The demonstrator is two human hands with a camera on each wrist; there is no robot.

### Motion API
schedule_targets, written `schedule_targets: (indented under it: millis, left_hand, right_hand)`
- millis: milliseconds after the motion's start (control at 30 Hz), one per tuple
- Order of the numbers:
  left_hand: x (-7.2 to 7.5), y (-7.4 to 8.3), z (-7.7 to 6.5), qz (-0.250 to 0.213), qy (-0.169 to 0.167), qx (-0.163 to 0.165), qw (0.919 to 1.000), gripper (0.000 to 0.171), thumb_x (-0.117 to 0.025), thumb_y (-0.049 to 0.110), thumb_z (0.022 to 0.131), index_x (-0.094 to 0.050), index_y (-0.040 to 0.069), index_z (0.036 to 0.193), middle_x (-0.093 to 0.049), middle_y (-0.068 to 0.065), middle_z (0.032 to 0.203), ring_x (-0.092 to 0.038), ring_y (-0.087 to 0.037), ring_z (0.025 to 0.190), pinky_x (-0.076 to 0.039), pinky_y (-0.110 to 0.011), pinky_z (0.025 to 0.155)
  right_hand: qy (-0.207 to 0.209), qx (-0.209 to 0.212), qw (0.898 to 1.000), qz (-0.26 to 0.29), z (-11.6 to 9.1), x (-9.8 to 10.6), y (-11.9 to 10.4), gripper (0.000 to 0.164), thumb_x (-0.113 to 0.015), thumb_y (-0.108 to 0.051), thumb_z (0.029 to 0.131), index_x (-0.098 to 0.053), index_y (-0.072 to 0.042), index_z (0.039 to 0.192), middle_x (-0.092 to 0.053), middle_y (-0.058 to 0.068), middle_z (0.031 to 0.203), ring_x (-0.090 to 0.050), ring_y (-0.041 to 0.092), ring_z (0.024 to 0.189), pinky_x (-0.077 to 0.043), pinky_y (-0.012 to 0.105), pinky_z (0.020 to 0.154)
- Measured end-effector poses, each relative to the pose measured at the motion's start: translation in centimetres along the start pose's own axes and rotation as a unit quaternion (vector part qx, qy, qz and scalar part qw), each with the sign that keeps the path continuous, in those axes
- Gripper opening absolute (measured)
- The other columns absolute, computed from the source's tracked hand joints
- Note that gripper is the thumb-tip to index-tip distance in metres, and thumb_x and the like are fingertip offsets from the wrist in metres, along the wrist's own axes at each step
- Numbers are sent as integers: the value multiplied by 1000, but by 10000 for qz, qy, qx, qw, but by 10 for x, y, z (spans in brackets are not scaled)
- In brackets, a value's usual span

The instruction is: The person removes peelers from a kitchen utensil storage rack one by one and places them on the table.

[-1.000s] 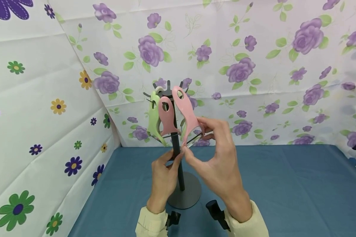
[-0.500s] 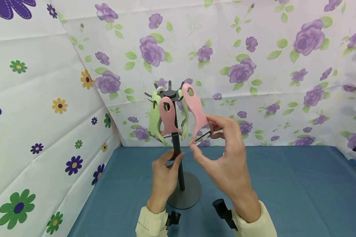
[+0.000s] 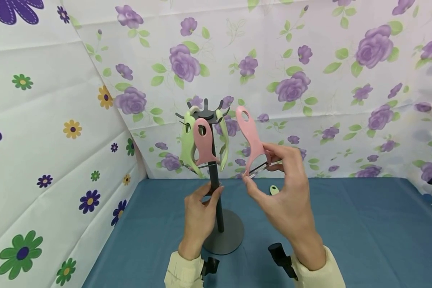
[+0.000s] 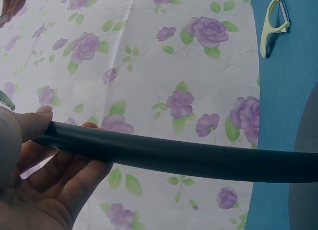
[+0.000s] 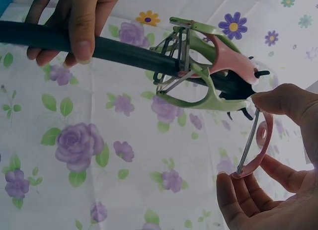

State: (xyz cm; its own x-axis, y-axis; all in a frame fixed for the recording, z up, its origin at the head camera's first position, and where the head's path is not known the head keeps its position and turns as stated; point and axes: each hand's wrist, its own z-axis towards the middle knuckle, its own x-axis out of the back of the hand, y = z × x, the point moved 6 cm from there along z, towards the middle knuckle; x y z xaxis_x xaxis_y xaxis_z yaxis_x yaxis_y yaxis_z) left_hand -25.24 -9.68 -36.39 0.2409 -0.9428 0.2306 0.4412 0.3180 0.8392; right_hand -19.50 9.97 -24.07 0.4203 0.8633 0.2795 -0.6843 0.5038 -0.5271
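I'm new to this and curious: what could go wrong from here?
The right hand pinches a pink peeler at its blade end, so a slip might nick the fingers or drop it. If the left hand jolted the black pole it holds, the hanging peelers might swing or come off their hooks.

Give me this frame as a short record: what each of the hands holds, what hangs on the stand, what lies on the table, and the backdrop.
Left hand: grips the dark stand
Right hand: pinches a pink peeler at its blade end, apart from the stand
Hanging: second pink peeler; at least two green peelers
Blue table: pale green peeler lying loose
Backdrop: floral cloth
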Motion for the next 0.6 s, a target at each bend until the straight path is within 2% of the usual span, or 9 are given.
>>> schedule_targets:
  millis: [367, 600]
  left_hand:
    - [2, -1, -1, -64, 36, -61, 10000, 20, -69, 26, 99, -78, 16, 114, -77, -7, 101, -74, -19, 97, -65, -29, 80]
    - [1, -2, -1, 5, -23, 42, 10000, 17, -68, 27, 100, -78, 20, 113, -77, -5, 100, -74, -15, 97, -65, -28, 79]
  right_hand:
    - [-41, -212, 9997, -142, -8, 9, 20, 72, -88, -4, 78, -58, -14, 143, -59, 13, 122, -55, 20, 107, -48, 23, 90]
    - [132, -299, 9992, -223, -13, 17, 30, 70, -87, -2, 78, -59, -13, 142, -60, 13, 121, -55, 20, 107, -49, 18, 89]
